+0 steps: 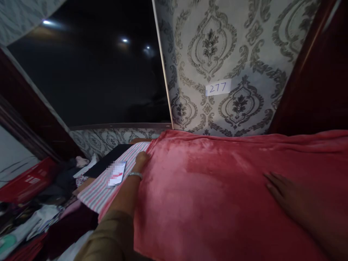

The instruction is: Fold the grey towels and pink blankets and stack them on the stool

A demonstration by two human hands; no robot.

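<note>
Blanket [195,203]: red, plush, far edge creased
My left hand [141,160]: clamped on its edge
My right hand [289,192]: flat, unclenched

A support surface, out of sight beneath a red blanket [195,203] and a striped cloth [95,192]

Light is dim, glare dotting the screen [100,76]

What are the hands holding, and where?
The left hand grips the wide red plush cloth by its left edge; the right hand, open over it, holds nothing.
</note>
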